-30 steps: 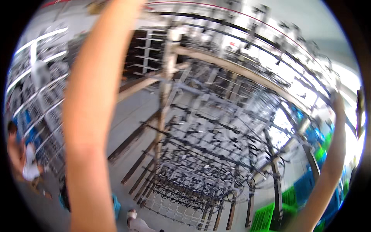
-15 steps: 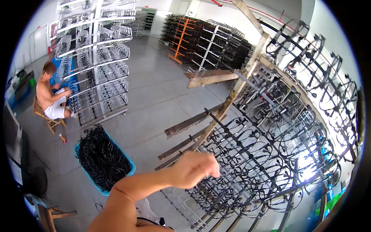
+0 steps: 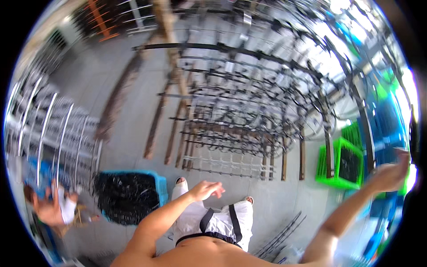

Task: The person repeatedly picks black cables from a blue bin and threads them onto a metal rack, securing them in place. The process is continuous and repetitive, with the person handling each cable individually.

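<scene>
My left hand (image 3: 208, 190) hangs in front of my white trousers, its fingers partly stretched and nothing visible in them. Beyond it stands a large rack (image 3: 222, 48) with rows of black bent wire parts hung on its bars. My right hand (image 3: 391, 174) reaches out at the far right, near stacked blue crates (image 3: 386, 116). Motion blur and the picture's rim hide how its fingers are set, and whether they hold anything. A blue tub (image 3: 162, 186) full of black wire pieces (image 3: 126, 198) sits on the floor to the left of my legs.
Brown beams (image 3: 119, 100) of the rack jut out at the left. A green crate (image 3: 324, 165) stands at the right, and thin dark rods (image 3: 282, 235) lie near my right side. At far left, a person (image 3: 50, 209) sits by a rack of wire parts (image 3: 58, 129).
The view has swung to the right and downward, blurring the rack. My left hand has dropped from beside the rack to in front of my body. My right arm has come into view, stretched rightward.
</scene>
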Motion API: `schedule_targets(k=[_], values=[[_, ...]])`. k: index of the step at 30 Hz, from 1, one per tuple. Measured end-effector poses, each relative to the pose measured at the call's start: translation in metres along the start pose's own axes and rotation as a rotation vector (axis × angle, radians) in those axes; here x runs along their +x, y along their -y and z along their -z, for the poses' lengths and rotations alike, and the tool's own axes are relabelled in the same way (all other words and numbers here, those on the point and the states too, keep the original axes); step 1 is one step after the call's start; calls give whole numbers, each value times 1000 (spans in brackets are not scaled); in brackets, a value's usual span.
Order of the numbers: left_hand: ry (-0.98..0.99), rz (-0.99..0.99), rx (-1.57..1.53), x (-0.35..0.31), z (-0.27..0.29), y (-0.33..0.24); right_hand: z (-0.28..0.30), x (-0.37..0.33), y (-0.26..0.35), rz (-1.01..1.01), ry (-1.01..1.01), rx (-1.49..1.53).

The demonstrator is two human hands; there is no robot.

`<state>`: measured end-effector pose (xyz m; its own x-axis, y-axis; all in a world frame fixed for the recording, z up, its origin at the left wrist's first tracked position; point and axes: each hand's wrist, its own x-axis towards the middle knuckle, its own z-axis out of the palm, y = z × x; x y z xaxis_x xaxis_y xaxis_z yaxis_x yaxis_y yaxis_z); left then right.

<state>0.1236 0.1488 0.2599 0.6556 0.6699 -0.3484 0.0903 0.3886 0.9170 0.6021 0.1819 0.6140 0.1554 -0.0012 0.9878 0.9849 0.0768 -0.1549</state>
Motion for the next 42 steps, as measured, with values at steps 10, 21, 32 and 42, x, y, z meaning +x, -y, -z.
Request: schedule_targets(k=[10, 21, 32, 42], values=[[-715, 400, -455, 103, 114, 264, 42, -691, -35, -2303, 375, -25], [-1462, 454, -723, 155, 184, 428, 45, -849, -147, -2369, 552, -128], [-1001, 191, -1041, 147, 222, 474, 61, -851, -143, -2483, 632, 403], [-1032, 59, -969, 92, 183, 450, 132, -733, -110, -2290, 722, 825]])
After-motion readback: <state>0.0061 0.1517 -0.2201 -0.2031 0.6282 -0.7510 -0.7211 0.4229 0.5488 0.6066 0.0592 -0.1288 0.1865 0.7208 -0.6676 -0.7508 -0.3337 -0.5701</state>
